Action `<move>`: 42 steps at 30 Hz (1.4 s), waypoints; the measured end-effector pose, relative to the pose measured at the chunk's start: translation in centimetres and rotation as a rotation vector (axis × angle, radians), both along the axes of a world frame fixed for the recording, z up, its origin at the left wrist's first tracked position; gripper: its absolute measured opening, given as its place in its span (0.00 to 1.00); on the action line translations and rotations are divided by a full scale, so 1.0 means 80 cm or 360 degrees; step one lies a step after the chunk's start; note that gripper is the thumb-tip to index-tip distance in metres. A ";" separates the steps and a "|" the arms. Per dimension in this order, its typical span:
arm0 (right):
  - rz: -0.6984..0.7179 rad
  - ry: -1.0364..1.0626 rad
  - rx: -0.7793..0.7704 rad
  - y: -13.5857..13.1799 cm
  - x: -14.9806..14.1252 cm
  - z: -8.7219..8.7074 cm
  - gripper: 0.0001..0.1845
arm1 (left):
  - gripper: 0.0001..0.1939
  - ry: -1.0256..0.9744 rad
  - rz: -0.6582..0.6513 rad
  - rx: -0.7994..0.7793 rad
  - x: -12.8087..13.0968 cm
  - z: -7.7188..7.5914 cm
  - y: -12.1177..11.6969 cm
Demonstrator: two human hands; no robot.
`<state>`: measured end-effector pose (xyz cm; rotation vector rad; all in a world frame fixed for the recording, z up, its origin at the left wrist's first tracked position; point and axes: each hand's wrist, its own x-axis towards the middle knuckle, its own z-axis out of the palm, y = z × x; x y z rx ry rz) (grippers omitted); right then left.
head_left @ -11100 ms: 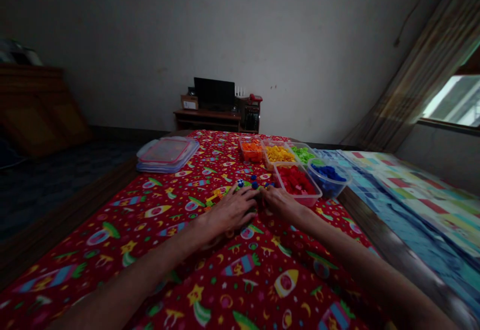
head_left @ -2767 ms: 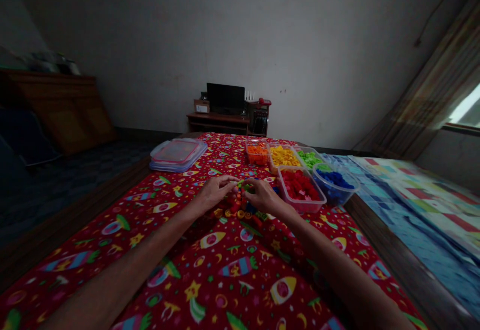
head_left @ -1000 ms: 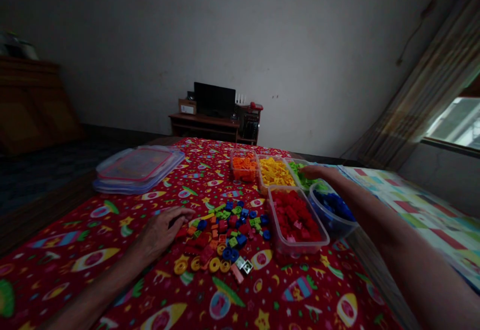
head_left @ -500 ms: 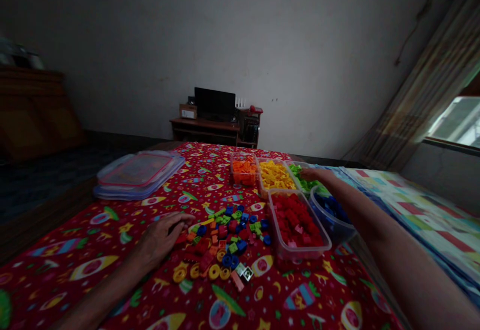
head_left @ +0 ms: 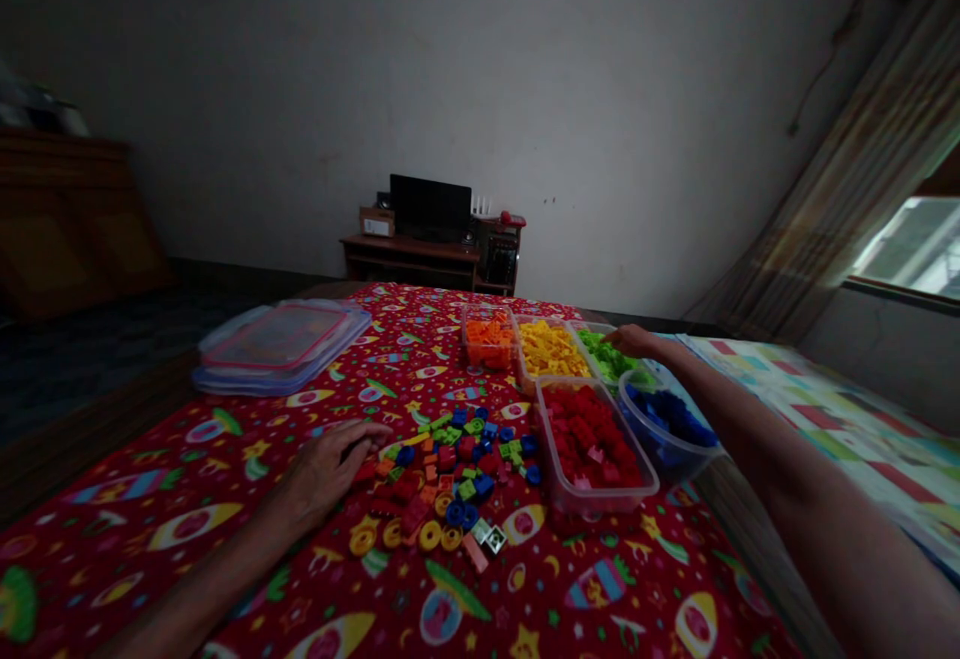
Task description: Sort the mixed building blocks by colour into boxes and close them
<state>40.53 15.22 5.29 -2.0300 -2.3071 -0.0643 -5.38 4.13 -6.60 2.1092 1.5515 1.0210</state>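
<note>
My left hand (head_left: 334, 474) rests on the red patterned cloth at the left edge of a loose pile of toy building bricks (head_left: 446, 474). Its fingers are stretched out and its thumb is apart, with nothing seen in it. The pile mixes red, blue, green, orange and yellow pieces, some of them round. My right hand (head_left: 630, 341) reaches far out over the right edge of a clear box of green bricks (head_left: 609, 357). Its fingertips are small and dim, so I cannot make out whether they hold anything.
Beside the green box stand boxes of yellow bricks (head_left: 553, 349) and orange bricks (head_left: 489, 334). Nearer are a box of red bricks (head_left: 592, 439) and a round tub of blue bricks (head_left: 671, 419). Stacked clear lids (head_left: 281, 344) lie at the left.
My right hand has drawn slightly right and up from the green bricks, uncovering more of them. More of the blue tub shows beside my forearm. My left hand stays in place.
</note>
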 end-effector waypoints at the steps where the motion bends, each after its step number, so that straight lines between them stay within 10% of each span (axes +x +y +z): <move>1: -0.0010 -0.0006 -0.0010 0.003 -0.002 0.004 0.22 | 0.17 0.0001 -0.0005 -0.0005 0.000 0.001 0.000; 11: 0.0366 0.0211 0.0079 -0.057 -0.076 0.038 0.22 | 0.18 0.0021 -0.0004 -0.0030 0.006 0.007 -0.005; 20: 0.0770 0.0757 0.0008 -0.164 -0.196 -0.007 0.24 | 0.26 0.0027 -0.0144 -0.0097 0.006 0.008 -0.006; 31: 0.0777 0.0500 0.0068 -0.155 -0.296 -0.082 0.16 | 0.22 0.0225 -0.0470 0.0113 0.044 0.013 -0.023; 42: 0.0744 0.0337 -0.0174 -0.157 -0.283 -0.082 0.23 | 0.17 0.0259 -0.0333 0.0125 0.033 0.025 0.031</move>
